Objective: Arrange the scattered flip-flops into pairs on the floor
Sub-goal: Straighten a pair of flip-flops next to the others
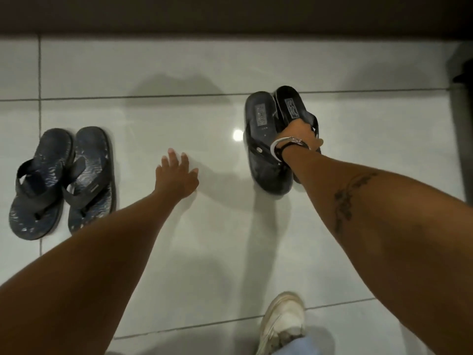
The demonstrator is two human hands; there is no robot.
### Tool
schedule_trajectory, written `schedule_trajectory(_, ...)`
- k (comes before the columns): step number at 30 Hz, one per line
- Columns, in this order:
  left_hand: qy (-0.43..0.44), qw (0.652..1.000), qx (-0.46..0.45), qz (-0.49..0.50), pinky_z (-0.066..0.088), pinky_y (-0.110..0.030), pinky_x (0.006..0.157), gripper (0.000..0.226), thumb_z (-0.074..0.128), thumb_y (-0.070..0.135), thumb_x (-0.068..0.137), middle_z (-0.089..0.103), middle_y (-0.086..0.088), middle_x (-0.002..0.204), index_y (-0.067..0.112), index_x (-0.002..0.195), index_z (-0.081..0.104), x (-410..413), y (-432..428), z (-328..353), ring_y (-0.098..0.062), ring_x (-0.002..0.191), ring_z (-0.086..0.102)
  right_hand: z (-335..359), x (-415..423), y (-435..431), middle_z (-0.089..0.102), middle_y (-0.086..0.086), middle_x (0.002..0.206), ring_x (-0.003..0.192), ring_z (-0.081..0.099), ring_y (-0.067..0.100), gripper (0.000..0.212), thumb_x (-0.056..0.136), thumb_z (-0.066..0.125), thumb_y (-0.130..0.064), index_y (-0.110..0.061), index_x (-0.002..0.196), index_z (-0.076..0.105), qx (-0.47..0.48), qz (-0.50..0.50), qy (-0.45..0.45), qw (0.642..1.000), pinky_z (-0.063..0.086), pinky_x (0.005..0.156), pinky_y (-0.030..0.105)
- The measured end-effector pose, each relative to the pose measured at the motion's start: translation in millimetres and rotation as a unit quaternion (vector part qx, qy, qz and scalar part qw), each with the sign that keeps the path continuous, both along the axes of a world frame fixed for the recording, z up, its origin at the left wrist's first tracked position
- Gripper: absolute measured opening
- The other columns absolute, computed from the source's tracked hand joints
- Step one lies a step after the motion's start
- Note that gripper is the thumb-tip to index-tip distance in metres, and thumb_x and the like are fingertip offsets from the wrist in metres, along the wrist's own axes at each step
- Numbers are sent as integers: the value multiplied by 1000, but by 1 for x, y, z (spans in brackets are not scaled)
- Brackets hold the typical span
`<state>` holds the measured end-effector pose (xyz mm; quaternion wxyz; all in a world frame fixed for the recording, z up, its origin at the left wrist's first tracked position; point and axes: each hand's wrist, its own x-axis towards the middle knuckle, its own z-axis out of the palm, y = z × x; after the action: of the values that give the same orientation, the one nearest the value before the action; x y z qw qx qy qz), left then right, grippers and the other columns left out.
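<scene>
Two dark blue patterned flip-flops lie side by side as a pair on the white tiled floor at the left, toes towards me. At the right, two black flip-flops are next to each other. My right hand grips the right-hand black flip-flop, which is tilted against the left-hand one lying flat on the floor. My left hand hovers between the two pairs with fingers spread, holding nothing.
A dark wall or skirting runs along the top. A dark object stands at the far right edge. My white shoe is at the bottom, on the white tiled floor.
</scene>
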<state>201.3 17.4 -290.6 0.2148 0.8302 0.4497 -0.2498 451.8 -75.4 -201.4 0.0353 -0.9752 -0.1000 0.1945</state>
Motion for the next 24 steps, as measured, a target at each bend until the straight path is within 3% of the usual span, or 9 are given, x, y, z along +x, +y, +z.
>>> schedule_trajectory(10, 18, 1000, -5, -21, 13, -54, 119, 68, 31, 45, 100, -5, -24, 161, 11, 154, 8, -3, 2, 2, -44, 148, 6, -12, -5, -5, 68, 12, 107, 104, 63, 34, 26, 80, 67, -20, -10, 104, 63, 18, -34, 25, 999, 38, 104, 52)
schedule_trajectory(20, 21, 999, -36, -23, 11, -55, 119, 64, 25, 46, 101, -4, -23, 162, 13, 154, 11, -6, 8, 6, -42, 148, 8, -23, -1, -11, 69, 12, 104, 101, 62, 34, 22, 85, 63, -22, -11, 103, 65, -26, 19, 7, 999, 34, 102, 49)
schedule_trajectory(24, -35, 999, -5, -14, 11, -55, 118, 54, 28, 41, 102, 21, -15, 161, 15, 149, 29, -13, 17, 23, -31, 146, 25, -21, -19, -12, 63, 17, 111, 111, 51, 36, 30, 88, 51, -34, -10, 96, 66, -84, 113, -58, 988, 31, 102, 56)
